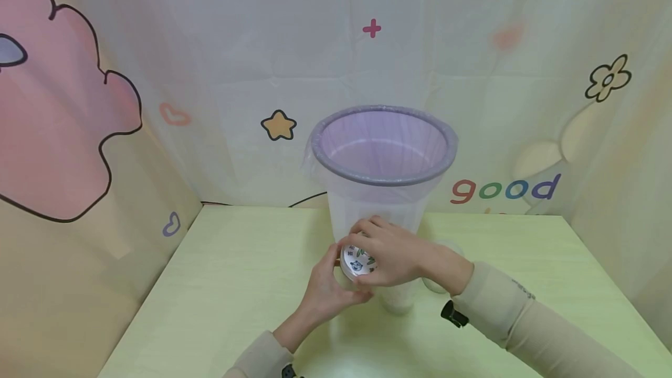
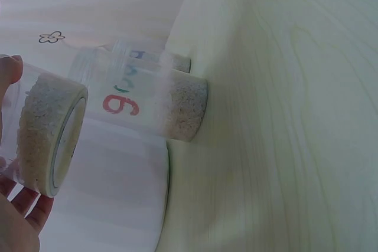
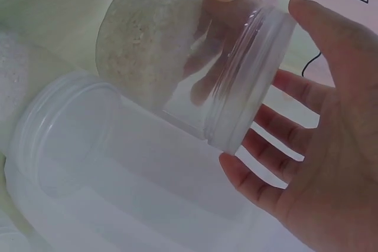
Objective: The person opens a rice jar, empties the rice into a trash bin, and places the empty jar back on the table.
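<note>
A clear plastic jar with white rice-like grains inside is held in the air in front of the bin. My left hand grips its body, thumb on one side and fingers on the other. The jar's round white lid, printed with green leaves and a small figure, faces up toward the head camera. Around the lid's edge curl the fingertips of my right hand; its palm stays apart from the top in the right wrist view. Tilted in that view, the jar shows its grains gathered at the base end.
Behind the hands stands a tall whitish bin with a purple rim and a plastic liner. Two more clear jars with grains at the bottom, a nearer one and a farther one, stand on the pale table. A printed curtain hangs behind.
</note>
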`<state>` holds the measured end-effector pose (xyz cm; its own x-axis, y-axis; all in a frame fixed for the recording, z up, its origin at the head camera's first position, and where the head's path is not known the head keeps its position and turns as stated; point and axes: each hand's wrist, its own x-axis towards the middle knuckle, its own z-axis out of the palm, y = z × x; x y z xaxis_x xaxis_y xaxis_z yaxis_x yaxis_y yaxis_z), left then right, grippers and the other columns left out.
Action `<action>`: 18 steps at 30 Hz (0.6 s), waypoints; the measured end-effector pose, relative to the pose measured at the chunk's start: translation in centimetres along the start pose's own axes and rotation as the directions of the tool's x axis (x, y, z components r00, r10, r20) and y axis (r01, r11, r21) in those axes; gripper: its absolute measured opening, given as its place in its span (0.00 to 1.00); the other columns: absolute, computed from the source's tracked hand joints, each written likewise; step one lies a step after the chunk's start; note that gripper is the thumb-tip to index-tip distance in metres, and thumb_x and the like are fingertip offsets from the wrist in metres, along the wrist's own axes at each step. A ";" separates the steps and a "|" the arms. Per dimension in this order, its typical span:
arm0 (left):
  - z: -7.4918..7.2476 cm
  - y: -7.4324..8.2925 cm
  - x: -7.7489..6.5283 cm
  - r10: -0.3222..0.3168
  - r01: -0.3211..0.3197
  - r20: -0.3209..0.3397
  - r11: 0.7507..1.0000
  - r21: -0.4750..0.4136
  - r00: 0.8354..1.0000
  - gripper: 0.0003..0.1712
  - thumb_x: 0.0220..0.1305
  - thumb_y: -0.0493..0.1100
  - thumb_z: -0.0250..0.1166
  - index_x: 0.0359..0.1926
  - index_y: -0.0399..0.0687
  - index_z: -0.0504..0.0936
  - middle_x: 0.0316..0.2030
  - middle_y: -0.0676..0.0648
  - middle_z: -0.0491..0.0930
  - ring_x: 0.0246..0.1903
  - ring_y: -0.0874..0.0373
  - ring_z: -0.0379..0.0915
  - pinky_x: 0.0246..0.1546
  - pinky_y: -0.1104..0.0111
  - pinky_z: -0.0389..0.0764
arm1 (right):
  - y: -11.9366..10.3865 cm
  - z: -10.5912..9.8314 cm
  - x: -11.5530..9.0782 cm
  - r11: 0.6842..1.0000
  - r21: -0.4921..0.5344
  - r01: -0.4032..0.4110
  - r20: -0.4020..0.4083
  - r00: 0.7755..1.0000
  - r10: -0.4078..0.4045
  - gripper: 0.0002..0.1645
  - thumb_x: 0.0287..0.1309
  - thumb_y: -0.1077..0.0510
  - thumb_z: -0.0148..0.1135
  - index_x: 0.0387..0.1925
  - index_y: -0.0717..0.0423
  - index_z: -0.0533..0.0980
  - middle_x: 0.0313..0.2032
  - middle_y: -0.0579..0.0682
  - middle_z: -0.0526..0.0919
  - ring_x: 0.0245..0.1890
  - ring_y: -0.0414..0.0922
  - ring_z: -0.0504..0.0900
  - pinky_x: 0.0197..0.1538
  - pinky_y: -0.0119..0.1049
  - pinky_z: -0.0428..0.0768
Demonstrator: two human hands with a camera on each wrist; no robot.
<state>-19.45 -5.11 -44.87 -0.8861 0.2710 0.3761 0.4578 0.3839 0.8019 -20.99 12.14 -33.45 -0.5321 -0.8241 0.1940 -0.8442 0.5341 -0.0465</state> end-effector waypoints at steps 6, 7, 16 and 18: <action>-0.1 0.0 0.0 0.013 -0.013 -0.001 1.000 0.001 1.000 0.50 0.35 0.52 0.77 0.61 0.58 0.62 0.47 0.59 0.73 0.44 0.62 0.68 0.45 0.62 0.73 | 0.0 -0.3 0.0 0.999 0.023 0.041 0.030 0.999 -0.042 0.32 0.47 0.45 0.63 0.56 0.47 0.70 0.51 0.48 0.72 0.52 0.48 0.68 0.53 0.42 0.71; -0.1 0.0 0.0 0.016 -0.016 0.000 1.000 0.000 1.000 0.50 0.36 0.52 0.77 0.61 0.58 0.62 0.48 0.59 0.73 0.45 0.62 0.68 0.45 0.60 0.73 | 0.0 -0.3 0.0 0.998 0.027 0.048 0.034 0.998 -0.049 0.32 0.48 0.46 0.62 0.57 0.47 0.70 0.51 0.48 0.72 0.53 0.48 0.68 0.53 0.43 0.71; 0.0 -0.1 0.0 0.044 -0.044 -0.026 0.999 0.012 0.999 0.48 0.35 0.51 0.77 0.60 0.58 0.63 0.50 0.58 0.73 0.45 0.61 0.69 0.44 0.63 0.74 | -0.1 -0.6 -0.1 0.996 0.076 0.036 0.089 0.995 -0.043 0.33 0.49 0.51 0.61 0.60 0.46 0.67 0.58 0.49 0.69 0.59 0.50 0.66 0.57 0.48 0.68; 0.0 -0.1 0.1 0.038 -0.038 -0.029 0.999 0.015 0.999 0.48 0.35 0.50 0.77 0.60 0.58 0.63 0.50 0.58 0.73 0.46 0.61 0.70 0.44 0.63 0.74 | -0.2 -0.7 -0.1 0.996 0.079 0.030 0.105 0.994 -0.038 0.34 0.49 0.51 0.61 0.60 0.46 0.66 0.60 0.49 0.68 0.60 0.50 0.65 0.57 0.50 0.68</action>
<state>-19.56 -5.19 -44.92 -0.8696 0.2595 0.4200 0.4921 0.3866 0.7800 -20.69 12.26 -32.74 -0.5037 -0.8590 0.0916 -0.8620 0.4930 -0.1176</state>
